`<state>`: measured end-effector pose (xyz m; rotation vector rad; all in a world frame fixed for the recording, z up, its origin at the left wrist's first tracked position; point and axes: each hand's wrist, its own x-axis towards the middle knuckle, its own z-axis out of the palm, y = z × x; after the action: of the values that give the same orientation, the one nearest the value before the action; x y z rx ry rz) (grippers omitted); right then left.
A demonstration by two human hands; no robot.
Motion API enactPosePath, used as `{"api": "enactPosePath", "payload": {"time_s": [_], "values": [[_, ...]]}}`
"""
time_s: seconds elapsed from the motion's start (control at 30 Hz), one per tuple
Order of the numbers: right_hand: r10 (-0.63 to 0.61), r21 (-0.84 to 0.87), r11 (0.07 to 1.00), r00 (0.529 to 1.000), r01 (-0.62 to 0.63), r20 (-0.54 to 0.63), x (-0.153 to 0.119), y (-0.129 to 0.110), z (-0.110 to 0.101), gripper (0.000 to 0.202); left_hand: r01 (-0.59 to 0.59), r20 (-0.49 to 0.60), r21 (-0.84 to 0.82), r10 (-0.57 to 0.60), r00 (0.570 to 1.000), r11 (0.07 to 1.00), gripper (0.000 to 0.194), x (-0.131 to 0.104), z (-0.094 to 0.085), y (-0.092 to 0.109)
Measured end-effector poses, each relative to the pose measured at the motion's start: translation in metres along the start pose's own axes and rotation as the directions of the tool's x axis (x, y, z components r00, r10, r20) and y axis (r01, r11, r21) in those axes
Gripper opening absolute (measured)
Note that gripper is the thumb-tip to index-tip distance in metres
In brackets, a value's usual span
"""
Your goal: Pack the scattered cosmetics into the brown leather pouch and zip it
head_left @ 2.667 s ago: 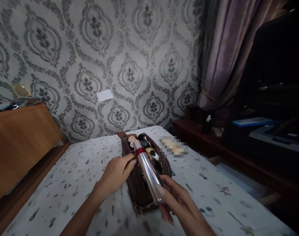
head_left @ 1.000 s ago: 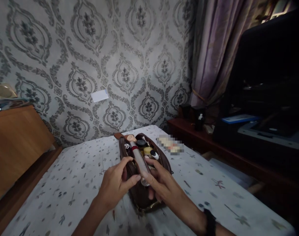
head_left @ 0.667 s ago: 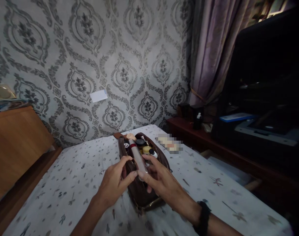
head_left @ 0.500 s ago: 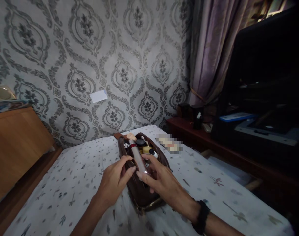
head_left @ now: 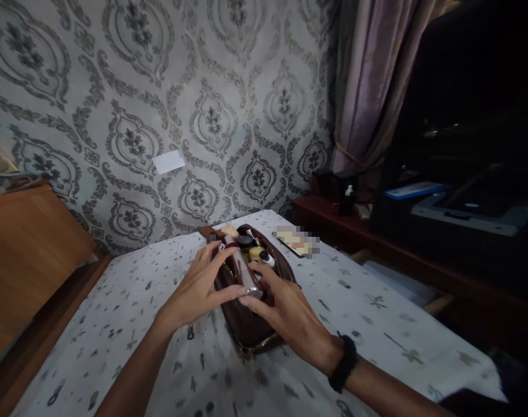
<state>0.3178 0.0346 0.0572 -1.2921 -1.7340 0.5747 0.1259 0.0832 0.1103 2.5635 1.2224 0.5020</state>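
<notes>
A brown zip bag [head_left: 246,324] lies unzipped on the patterned bedding, with several cosmetic items inside. Over its opening, a silvery tube with a dark red band [head_left: 243,271] is held at a slant. My left hand [head_left: 198,286] grips it from the left, fingertips near the red band and thumb by the lower end. From the right, my right hand [head_left: 285,304] holds the tube's lower part between thumb and fingers. Beyond the tube sit a round black item [head_left: 245,240], a yellow item [head_left: 255,253], a black-capped white bottle [head_left: 267,258] and a beige piece [head_left: 229,230].
A phone-like flat object [head_left: 296,242], partly blurred out, lies right of the bag on the bedding [head_left: 159,301]. Wooden furniture [head_left: 33,255] stands at left. At right are a dark red shelf [head_left: 320,209] and a large dark screen-like panel [head_left: 472,145].
My left hand has moved up and forward onto the tube, its fingers now reaching near the red band. My right hand still holds the tube. The camera view has shifted slightly.
</notes>
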Motion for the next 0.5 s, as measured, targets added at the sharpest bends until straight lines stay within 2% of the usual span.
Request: {"api": "enactPosePath", "payload": {"time_s": [0.17, 0.27, 0.43, 0.5], "values": [[-0.030, -0.036, 0.999, 0.998, 0.032, 0.055, -0.003, 0.002, -0.006, 0.051, -0.003, 0.122, 0.074, -0.006, 0.993, 0.997, 0.072, -0.001, 0.001, 0.003], [-0.045, -0.065, 0.997, 0.994, 0.051, 0.095, 0.002, -0.003, -0.014, 0.045, 0.006, 0.130, 0.108, -0.020, 0.991, 0.994, 0.071, 0.000, 0.000, 0.006], [-0.027, -0.168, 0.983, 0.971, 0.068, 0.238, 0.015, -0.009, -0.024, 0.041, 0.020, 0.144, 0.121, -0.038, 0.989, 0.992, 0.068, 0.001, -0.001, 0.009], [-0.008, -0.204, 0.977, 0.971, 0.059, 0.241, 0.017, -0.010, -0.026, 0.036, 0.008, 0.127, 0.112, -0.023, 0.992, 0.994, 0.066, 0.001, -0.001, 0.009]]}}
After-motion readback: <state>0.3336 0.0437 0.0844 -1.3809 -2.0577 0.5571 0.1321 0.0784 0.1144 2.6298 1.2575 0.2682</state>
